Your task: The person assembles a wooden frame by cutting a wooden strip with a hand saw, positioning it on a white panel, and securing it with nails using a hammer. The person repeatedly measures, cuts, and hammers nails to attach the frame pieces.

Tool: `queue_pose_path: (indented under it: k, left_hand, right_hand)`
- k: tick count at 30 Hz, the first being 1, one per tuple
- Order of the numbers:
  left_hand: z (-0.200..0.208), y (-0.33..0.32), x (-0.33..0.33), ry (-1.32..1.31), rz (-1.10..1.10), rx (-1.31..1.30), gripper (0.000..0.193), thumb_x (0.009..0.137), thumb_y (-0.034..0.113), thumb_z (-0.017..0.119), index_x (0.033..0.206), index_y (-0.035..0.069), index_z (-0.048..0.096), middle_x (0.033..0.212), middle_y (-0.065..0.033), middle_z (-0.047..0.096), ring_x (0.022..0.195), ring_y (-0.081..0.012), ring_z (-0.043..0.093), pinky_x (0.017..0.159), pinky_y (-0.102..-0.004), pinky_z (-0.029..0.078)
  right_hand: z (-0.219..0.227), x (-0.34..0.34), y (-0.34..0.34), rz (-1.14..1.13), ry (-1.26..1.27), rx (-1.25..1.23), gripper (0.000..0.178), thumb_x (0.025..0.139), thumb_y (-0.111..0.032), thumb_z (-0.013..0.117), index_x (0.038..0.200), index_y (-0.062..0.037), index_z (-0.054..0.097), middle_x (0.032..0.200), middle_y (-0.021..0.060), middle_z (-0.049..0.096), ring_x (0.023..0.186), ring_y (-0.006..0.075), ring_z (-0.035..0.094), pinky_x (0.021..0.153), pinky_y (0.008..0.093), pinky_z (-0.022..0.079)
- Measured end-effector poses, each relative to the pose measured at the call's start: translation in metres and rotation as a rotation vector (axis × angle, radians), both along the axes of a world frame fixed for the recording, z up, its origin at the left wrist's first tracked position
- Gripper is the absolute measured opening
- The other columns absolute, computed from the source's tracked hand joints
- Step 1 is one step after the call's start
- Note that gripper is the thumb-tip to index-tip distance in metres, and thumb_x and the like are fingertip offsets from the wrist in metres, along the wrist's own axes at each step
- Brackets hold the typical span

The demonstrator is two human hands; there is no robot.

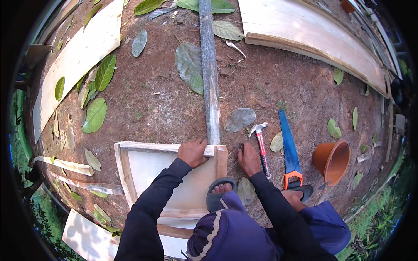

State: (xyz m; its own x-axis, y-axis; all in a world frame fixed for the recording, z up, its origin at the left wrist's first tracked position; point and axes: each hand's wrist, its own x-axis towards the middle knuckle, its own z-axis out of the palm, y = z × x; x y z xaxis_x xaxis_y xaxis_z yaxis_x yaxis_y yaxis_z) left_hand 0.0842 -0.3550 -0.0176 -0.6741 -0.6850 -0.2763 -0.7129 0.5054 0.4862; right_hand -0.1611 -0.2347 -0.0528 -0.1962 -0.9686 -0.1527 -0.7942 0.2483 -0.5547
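Note:
My left hand (193, 152) is closed over a weathered wooden strip (150, 147) lying across the far edge of a shallow wooden frame with a pale plywood panel (148, 167). Just beyond that hand, the end of a long grey wooden pole (210, 82) meets the frame's far edge. My right hand (249, 160) is off the frame's right side, low over the soil, its fingers curled; what they hold, if anything, is hidden. Beside it lies a claw hammer (261, 150) with a red and black handle. A sandalled foot (221, 191) presses on the frame's right side.
Right of the hammer lies a handsaw (290, 143) with a blue blade and orange handle, near my other foot. An orange-brown pot (332, 162) tips on its side. Plywood sheets (80, 65) and a long board (313, 39) lie farther out. Large leaves (190, 65) litter the soil.

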Motion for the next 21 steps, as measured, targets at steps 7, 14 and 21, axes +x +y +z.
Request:
queue_pose_path:
  k: [7, 14, 21]
  left_hand:
    - [-0.005, 0.0, 0.008, 0.004, -0.025, -0.024, 0.041, 0.068, 0.029, 0.082, 0.097, 0.008, 0.061, 0.096, -0.0107, 0.066, 0.095, -0.0327, 0.068, 0.077, -0.0473, 0.057]
    - [-0.011, 0.011, 0.016, 0.024, 0.053, -0.047, 0.032, 0.068, 0.023, 0.076, 0.093, 0.007, 0.064, 0.09, -0.0106, 0.067, 0.091, -0.0323, 0.071, 0.077, -0.0463, 0.058]
    - [-0.02, 0.023, 0.002, -0.014, 0.179, -0.153, 0.039, 0.062, 0.025, 0.078, 0.096, 0.011, 0.068, 0.091, -0.0048, 0.067, 0.106, -0.0275, 0.066, 0.096, -0.0527, 0.047]
  right_hand:
    - [0.002, 0.013, -0.005, -0.004, -0.101, -0.09, 0.026, 0.094, -0.008, 0.057, 0.119, 0.0008, 0.059, 0.099, 0.0232, 0.06, 0.095, 0.0435, 0.061, 0.082, 0.0512, 0.05]
    - [-0.013, 0.01, 0.002, -0.05, -0.139, -0.061, 0.028, 0.101, -0.009, 0.052, 0.124, 0.0045, 0.062, 0.106, 0.0215, 0.065, 0.095, 0.0335, 0.064, 0.086, 0.0419, 0.05]
    - [0.032, 0.033, -0.04, -0.079, -0.252, -0.107, 0.031, 0.103, -0.014, 0.051, 0.124, 0.0075, 0.058, 0.107, 0.0233, 0.06, 0.104, 0.033, 0.059, 0.091, 0.0422, 0.047]
